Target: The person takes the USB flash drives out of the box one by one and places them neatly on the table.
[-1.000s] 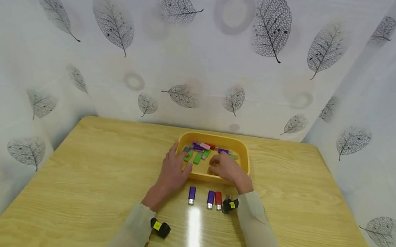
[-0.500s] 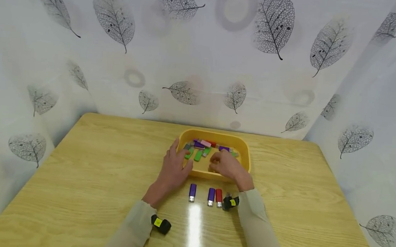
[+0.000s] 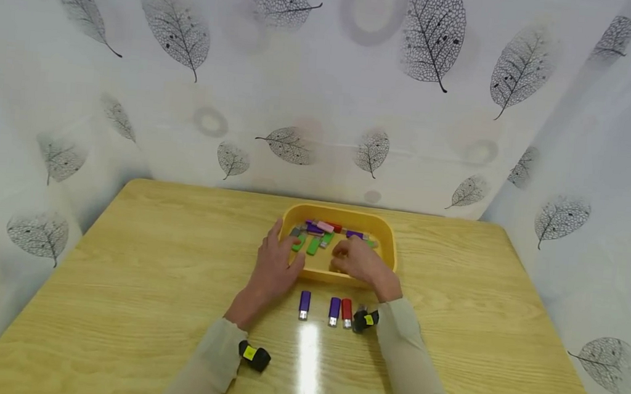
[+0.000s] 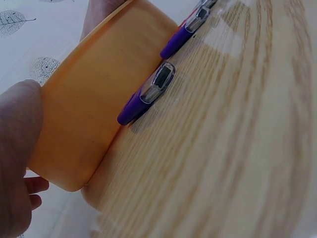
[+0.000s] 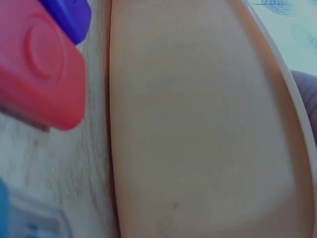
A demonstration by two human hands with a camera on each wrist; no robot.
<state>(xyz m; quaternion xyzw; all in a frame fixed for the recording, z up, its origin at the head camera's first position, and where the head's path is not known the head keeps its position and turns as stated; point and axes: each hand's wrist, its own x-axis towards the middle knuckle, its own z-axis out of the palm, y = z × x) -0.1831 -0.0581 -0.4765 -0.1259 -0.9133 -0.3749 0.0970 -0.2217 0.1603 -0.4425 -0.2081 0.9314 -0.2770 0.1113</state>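
A yellow tray [image 3: 385,234] holds several USB sticks, green [image 3: 314,245], purple and pink. My left hand [image 3: 273,267] rests against the tray's front left corner, fingers straight along its side and thumb [image 4: 17,144] on the outer wall [image 4: 89,114]. My right hand [image 3: 359,262] reaches over the front rim into the tray with its fingers curled; what they hold is hidden. On the table in front of the tray lie a purple stick [image 3: 304,304], a second purple stick [image 3: 334,310] and a red stick [image 3: 346,311]. The right wrist view shows the red stick [image 5: 42,67] close beside the tray wall [image 5: 198,129].
The wooden table [image 3: 136,282] is walled in at the back and both sides by a leaf-patterned white curtain [image 3: 302,84]. A glare strip [image 3: 309,357] runs between my forearms. Bare wood lies left and right of the tray.
Both hands stay at the tray. The right hand's fingers have shifted slightly inside it, and the head view has drifted a little.
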